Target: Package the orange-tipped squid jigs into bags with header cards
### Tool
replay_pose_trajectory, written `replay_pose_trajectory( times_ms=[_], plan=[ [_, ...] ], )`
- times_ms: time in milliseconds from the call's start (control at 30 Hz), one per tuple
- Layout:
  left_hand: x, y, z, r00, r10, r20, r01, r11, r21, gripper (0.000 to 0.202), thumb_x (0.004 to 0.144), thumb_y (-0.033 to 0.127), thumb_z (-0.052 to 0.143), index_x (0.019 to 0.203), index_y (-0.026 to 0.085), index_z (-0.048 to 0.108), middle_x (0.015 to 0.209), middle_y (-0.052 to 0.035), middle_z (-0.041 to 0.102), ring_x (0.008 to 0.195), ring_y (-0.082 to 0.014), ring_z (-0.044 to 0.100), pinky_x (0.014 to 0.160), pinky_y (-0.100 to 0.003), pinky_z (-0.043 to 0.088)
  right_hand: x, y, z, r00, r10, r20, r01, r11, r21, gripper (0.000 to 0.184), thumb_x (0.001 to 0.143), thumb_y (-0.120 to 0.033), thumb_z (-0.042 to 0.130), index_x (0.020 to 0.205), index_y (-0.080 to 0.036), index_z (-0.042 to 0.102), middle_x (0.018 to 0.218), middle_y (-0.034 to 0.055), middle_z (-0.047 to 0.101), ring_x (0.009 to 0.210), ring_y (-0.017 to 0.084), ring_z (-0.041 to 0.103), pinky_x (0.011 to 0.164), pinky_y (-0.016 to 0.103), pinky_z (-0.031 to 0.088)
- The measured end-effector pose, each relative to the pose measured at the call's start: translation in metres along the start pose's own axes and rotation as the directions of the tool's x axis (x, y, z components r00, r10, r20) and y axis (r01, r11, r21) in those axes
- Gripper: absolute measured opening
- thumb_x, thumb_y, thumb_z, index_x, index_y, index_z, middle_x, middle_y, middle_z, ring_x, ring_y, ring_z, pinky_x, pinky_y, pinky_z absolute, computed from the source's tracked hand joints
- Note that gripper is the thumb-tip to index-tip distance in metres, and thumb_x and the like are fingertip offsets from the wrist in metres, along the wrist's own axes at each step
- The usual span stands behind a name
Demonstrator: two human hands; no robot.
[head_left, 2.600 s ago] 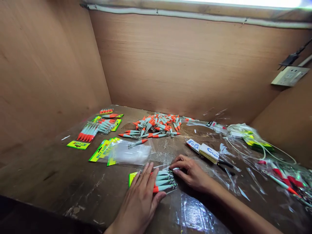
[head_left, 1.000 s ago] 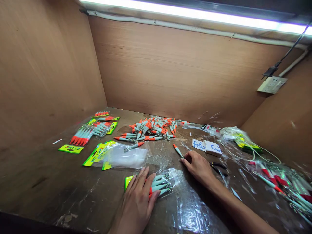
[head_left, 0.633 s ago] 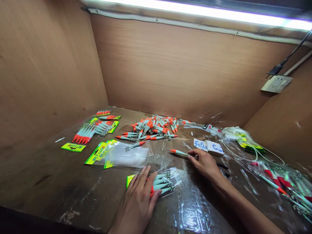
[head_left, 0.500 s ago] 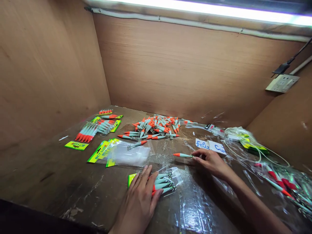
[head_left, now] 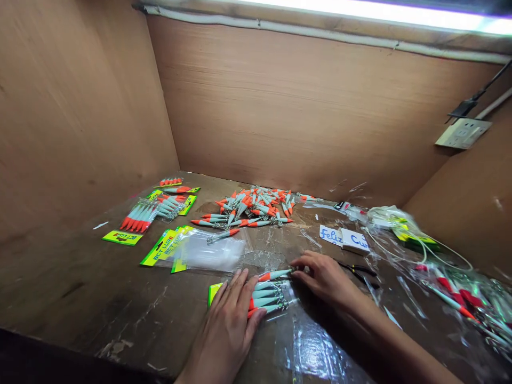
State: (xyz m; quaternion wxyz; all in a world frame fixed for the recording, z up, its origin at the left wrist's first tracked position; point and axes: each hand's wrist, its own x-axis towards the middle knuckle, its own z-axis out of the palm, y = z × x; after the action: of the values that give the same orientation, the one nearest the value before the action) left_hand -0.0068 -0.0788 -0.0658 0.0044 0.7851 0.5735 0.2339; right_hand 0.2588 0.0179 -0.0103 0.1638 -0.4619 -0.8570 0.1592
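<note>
My left hand (head_left: 232,312) lies with its fingers stretched flat over a clear plastic packet (head_left: 291,298) with a yellow-green card end (head_left: 214,292). Several pale-green fishing lures with orange tips (head_left: 269,301) lie side by side in the packet, their tips partly hidden under that hand. My right hand (head_left: 320,274) pinches one more lure (head_left: 276,274) by its hook end. The orange tip of this lure points left, along the packet's far side by my left fingers. Whether it is inside the plastic I cannot tell.
A heap of loose lures (head_left: 256,205) lies at the back middle. Flat bags with yellow cards (head_left: 160,250) and filled packets (head_left: 138,216) are on the left. Black-handled pliers (head_left: 358,271), paper labels (head_left: 355,241), a white cord (head_left: 448,255) and red-white lures (head_left: 456,298) lie right.
My right hand has moved left and nearer with the lure, bringing it to the packet. Pliers once hidden by that hand now show. My left hand stays on the packet.
</note>
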Motion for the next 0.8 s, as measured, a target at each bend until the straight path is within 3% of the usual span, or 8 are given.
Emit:
replay_pose_trajectory(
  times_ms=[167, 333, 500, 667, 800],
  plan=[
    [-0.001, 0.0, -0.001, 1.0, 0.008, 0.004, -0.008, 1.0, -0.006, 0.05, 0.099, 0.044, 0.049, 0.147, 0.028, 0.043, 0.154, -0.0073, 0.045, 0.14, -0.0286, 0.044, 0.109, -0.051, 0.047, 0.004, -0.015, 0.019, 0.998, -0.061, 0.0, 0.061, 0.996, 0.058, 0.022, 0.097, -0.031, 0.058, 0.113, -0.028, 0.073, 0.095, 0.0038, 0.069, 0.086, 0.019, 0.065, 0.077, 0.027, 0.047],
    [-0.001, 0.0, -0.001, 1.0, 0.009, 0.018, -0.009, 1.0, -0.003, 0.049, 0.1, 0.043, 0.048, 0.145, 0.026, 0.045, 0.154, -0.0089, 0.044, 0.141, -0.0285, 0.043, 0.111, -0.052, 0.045, 0.006, -0.012, 0.031, 0.998, 0.03, -0.058, -0.016, 0.975, 0.222, 0.015, 0.091, -0.03, 0.066, 0.102, -0.021, 0.072, 0.093, 0.0029, 0.073, 0.083, 0.018, 0.066, 0.077, 0.027, 0.048],
    [0.0, 0.003, -0.004, 1.0, 0.011, 0.015, -0.011, 1.0, -0.012, 0.045, 0.099, 0.039, 0.051, 0.143, 0.029, 0.049, 0.156, -0.0083, 0.042, 0.141, -0.0296, 0.043, 0.11, -0.052, 0.046, 0.006, -0.017, 0.034, 0.996, 0.015, -0.092, 0.009, 0.966, 0.257, 0.015, 0.094, -0.031, 0.063, 0.099, -0.022, 0.075, 0.092, 0.0029, 0.073, 0.084, 0.018, 0.066, 0.078, 0.028, 0.047],
    [0.0, 0.003, -0.005, 1.0, 0.024, 0.014, -0.024, 1.0, -0.01, 0.046, 0.099, 0.039, 0.051, 0.144, 0.029, 0.048, 0.156, -0.0088, 0.042, 0.142, -0.0294, 0.042, 0.11, -0.051, 0.046, 0.004, -0.021, 0.031, 0.996, -0.079, -0.043, 0.088, 0.959, 0.268, 0.022, 0.098, -0.031, 0.056, 0.105, -0.023, 0.076, 0.094, 0.0048, 0.071, 0.088, 0.019, 0.065, 0.081, 0.029, 0.046],
    [-0.003, 0.002, -0.002, 1.0, 0.019, 0.021, -0.019, 1.0, -0.016, 0.048, 0.1, 0.041, 0.049, 0.145, 0.028, 0.046, 0.156, -0.0083, 0.042, 0.142, -0.0284, 0.041, 0.111, -0.051, 0.045, 0.002, -0.021, 0.03, 0.997, -0.063, -0.048, 0.073, 0.969, 0.236, 0.022, 0.099, -0.028, 0.055, 0.098, -0.023, 0.077, 0.088, 0.0036, 0.067, 0.084, 0.017, 0.063, 0.077, 0.028, 0.045]
  ],
)
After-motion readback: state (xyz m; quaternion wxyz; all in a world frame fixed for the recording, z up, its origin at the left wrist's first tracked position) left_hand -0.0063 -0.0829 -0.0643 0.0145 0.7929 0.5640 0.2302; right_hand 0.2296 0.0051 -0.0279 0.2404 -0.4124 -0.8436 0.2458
